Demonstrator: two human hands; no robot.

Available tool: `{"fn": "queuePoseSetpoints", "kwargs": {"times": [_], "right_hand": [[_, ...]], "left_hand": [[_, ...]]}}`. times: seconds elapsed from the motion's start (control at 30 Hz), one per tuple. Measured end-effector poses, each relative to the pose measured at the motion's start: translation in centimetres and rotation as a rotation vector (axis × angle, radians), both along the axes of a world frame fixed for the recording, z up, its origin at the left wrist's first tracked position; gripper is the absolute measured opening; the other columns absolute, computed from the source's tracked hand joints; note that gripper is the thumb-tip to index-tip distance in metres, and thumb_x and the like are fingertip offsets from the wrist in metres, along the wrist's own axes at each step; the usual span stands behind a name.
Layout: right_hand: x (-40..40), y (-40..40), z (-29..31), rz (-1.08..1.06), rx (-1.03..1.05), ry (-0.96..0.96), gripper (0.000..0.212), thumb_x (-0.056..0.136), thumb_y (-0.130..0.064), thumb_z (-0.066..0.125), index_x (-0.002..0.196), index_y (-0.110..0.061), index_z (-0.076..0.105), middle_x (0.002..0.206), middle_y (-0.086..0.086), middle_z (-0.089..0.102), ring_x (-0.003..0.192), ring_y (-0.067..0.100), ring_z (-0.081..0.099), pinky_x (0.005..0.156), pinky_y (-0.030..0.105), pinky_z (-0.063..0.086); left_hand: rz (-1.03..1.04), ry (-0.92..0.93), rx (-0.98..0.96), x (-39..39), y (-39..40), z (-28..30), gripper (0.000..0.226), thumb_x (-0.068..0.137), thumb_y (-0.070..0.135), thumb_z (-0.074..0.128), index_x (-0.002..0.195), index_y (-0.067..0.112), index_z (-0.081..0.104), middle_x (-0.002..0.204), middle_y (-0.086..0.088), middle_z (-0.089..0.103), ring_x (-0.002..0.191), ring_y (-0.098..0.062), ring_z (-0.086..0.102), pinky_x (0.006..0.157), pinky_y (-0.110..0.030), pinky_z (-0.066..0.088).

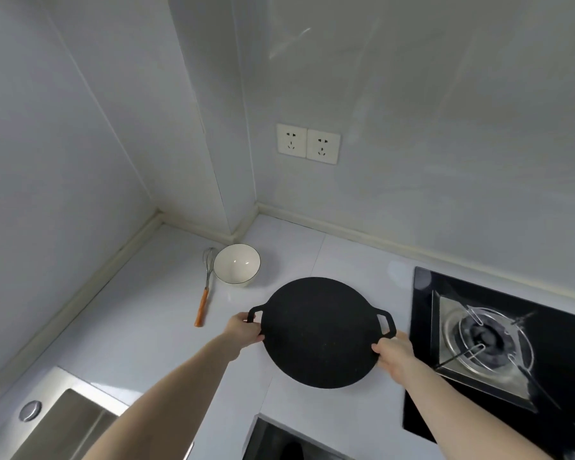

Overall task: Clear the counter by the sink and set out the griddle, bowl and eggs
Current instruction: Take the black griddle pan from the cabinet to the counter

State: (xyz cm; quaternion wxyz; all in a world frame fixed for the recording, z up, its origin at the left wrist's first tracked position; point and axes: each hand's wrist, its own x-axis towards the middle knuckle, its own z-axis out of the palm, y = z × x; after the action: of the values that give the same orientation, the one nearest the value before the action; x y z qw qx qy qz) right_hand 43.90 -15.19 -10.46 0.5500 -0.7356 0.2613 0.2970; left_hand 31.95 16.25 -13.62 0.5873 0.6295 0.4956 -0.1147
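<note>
On the white counter (153, 330), between sink and hob, largest item first:

1. Counter: pale, running into a corner; a steel sink (52, 418) at the near left, a black glass gas hob (498, 343) at the right.

2. Griddle (322, 332): round, flat, black, with 2 loop handles on opposite sides. Its handle-to-handle axis runs left to right across the view, tilted slightly so the right handle sits nearer the person. It lies between the 2 hands, roughly midway, just left of the hob edge. Whether it rests on the counter or hangs just above cannot be told.

3. Left hand (244, 328): fingers curled round the rim just below the left handle, gripping.

4. Right hand (394, 355): fingers wrapped on the rim just under the right handle, gripping. Neither hand is clearly nearer; each holds its own side.

5. Bowl (237, 264): white with a dark rim line, upright, looks empty, near the back corner, well apart from the griddle.

6. Whisk (205, 287): wire head, orange handle, lying just beside the bowl on its left.

7. Eggs: none in view.

Judgement: griddle placement is in hand; bowl is set out, eggs remain. Setting down calls for both hands lowering evenly, keeping the right handle off the hob.
</note>
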Motion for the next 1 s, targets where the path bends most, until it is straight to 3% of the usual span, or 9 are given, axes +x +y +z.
{"fn": "queuePoseSetpoints", "kwargs": {"times": [0.17,0.3,0.43,0.53,0.6,0.7,0.83,0.9,1.0], "right_hand": [[0.9,0.5,-0.5,-0.037,-0.039,0.014,0.033,0.089,0.02,0.051,0.099,-0.01,0.061,0.096,0.012,0.065,0.083,0.027,0.063,0.089,0.046,0.057],[0.7,1.0,-0.7,-0.05,-0.028,0.073,0.027,0.088,0.014,0.061,0.1,-0.01,0.059,0.1,0.013,0.067,0.086,0.027,0.064,0.093,0.048,0.056],[0.3,2.0,-1.1,-0.089,0.04,0.102,0.03,0.088,0.012,0.064,0.112,-0.006,0.058,0.107,0.012,0.067,0.092,0.026,0.064,0.076,0.039,0.055],[0.6,2.7,-2.0,-0.125,0.043,0.089,0.04,0.085,0.012,0.066,0.12,-0.004,0.056,0.113,0.013,0.067,0.104,0.03,0.063,0.091,0.043,0.055],[1.3,3.0,-2.5,-0.131,0.046,0.074,0.055,0.079,0.007,0.072,0.13,-0.005,0.055,0.117,0.015,0.067,0.107,0.034,0.065,0.098,0.049,0.055],[3.3,2.6,-4.7,-0.127,0.061,0.039,0.079,0.068,-0.003,0.08,0.14,-0.009,0.048,0.125,0.015,0.065,0.111,0.036,0.065,0.101,0.053,0.053],[2.1,4.2,-1.2,-0.097,0.057,0.003,0.056,0.083,0.002,0.074,0.133,-0.008,0.051,0.124,0.012,0.064,0.116,0.033,0.062,0.107,0.049,0.049],[1.0,4.6,-1.3,-0.043,0.043,-0.026,0.051,0.085,0.001,0.073,0.13,-0.012,0.053,0.127,0.008,0.064,0.117,0.029,0.061,0.109,0.048,0.047],[-1.1,5.0,-2.0,0.125,-0.031,-0.064,0.064,0.087,-0.003,0.069,0.145,-0.018,0.045,0.138,-0.001,0.054,0.126,0.025,0.054,0.112,0.044,0.043]], "left_hand": [[-0.074,0.003,0.007,2.3,0.9,-0.8,0.039,0.089,0.004,0.065,0.127,0.005,0.06,0.106,-0.009,0.07,0.099,-0.024,0.071,0.097,-0.042,0.059],[-0.081,0.002,-0.025,4.3,1.5,-1.6,0.054,0.094,0.032,0.067,0.14,0.009,0.049,0.105,-0.004,0.067,0.091,-0.02,0.073,0.093,-0.036,0.061],[-0.138,0.023,0.047,5.1,1.7,-1.8,0.052,0.098,0.048,0.056,0.138,0.014,0.053,0.114,-0.004,0.067,0.101,-0.023,0.069,0.095,-0.036,0.057],[-0.181,-0.004,0.085,5.7,1.6,-1.0,0.045,0.098,0.029,0.063,0.138,0.013,0.053,0.125,-0.006,0.064,0.114,-0.028,0.061,0.098,-0.038,0.05],[-0.174,-0.058,0.038,6.3,1.8,-0.6,0.056,0.09,0.012,0.071,0.142,0.012,0.051,0.134,-0.008,0.06,0.122,-0.03,0.057,0.105,-0.041,0.049],[-0.181,-0.124,-0.027,6.9,2.5,0.0,0.08,0.083,0.004,0.076,0.154,0.015,0.039,0.149,-0.005,0.048,0.135,-0.03,0.048,0.111,-0.043,0.044],[-0.233,-0.157,-0.029,6.5,3.1,-0.1,0.079,0.085,0.002,0.074,0.155,0.015,0.038,0.155,-0.001,0.044,0.141,-0.028,0.044,0.111,-0.041,0.044],[-0.243,-0.138,0.068,5.2,3.2,0.1,0.069,0.09,0.002,0.067,0.152,0.019,0.042,0.15,0.0,0.045,0.141,-0.025,0.044,0.099,-0.034,0.049],[-0.311,-0.127,0.472,1.9,4.2,0.2,0.049,0.088,0.003,0.06,0.132,0.022,0.061,0.14,0.002,0.05,0.128,-0.021,0.052,0.087,-0.031,0.054]]}}
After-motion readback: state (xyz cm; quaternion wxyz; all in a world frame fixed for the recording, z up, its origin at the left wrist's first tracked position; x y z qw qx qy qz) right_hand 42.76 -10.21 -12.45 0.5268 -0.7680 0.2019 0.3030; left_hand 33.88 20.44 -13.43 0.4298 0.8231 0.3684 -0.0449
